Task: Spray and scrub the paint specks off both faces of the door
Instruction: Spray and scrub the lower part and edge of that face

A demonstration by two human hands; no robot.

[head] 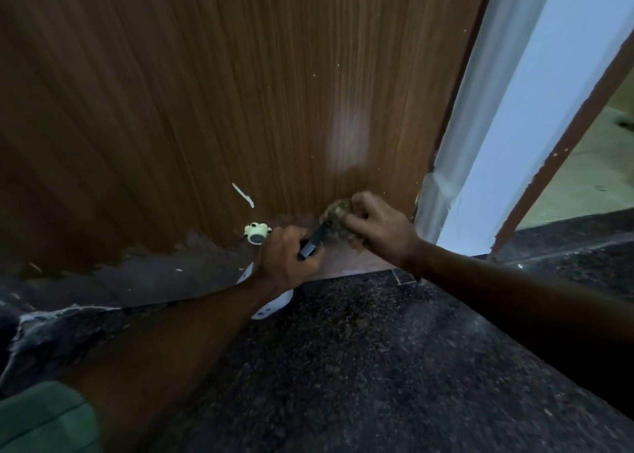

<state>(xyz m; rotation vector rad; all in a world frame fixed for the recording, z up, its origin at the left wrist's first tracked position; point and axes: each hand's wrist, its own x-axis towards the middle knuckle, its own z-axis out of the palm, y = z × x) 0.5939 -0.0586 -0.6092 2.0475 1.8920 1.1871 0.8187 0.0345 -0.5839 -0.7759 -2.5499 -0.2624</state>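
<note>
Item, door (240,92): brown wood-grain face, standing upright ahead of your fingers, with small pale paint specks (314,74) scattered above your right fingertips and a longer white streak (243,194) up and to the left of your left knuckles. A duller, lighter patch (350,137) on the face sits directly above your right fingers. Item, right hand (374,226): your fingers are curled round a greenish-brown scrub pad (338,216), pressing it to the lower part of the door, close to its bottom edge. Item, left hand (286,257): your fingers are closed round a slim dark tool (314,241) (blade or scraper, you cannot tell which), whose tip points up toward the pad and meets it just beside your right fingertips. Item, white spray bottle (271,303): its body shows below your left wrist, partly hidden by the hand, and its pale nozzle head (255,233) shows just left of your left knuckles, near the door's base. Item, door frame (507,109): white, to the right of your right fingers, its wrapping torn at the foot. Item, floor (343,349): dark speckled stone beneath both forearms. Item, green cloth (44,418): lower left corner, well apart from either hand.
</note>
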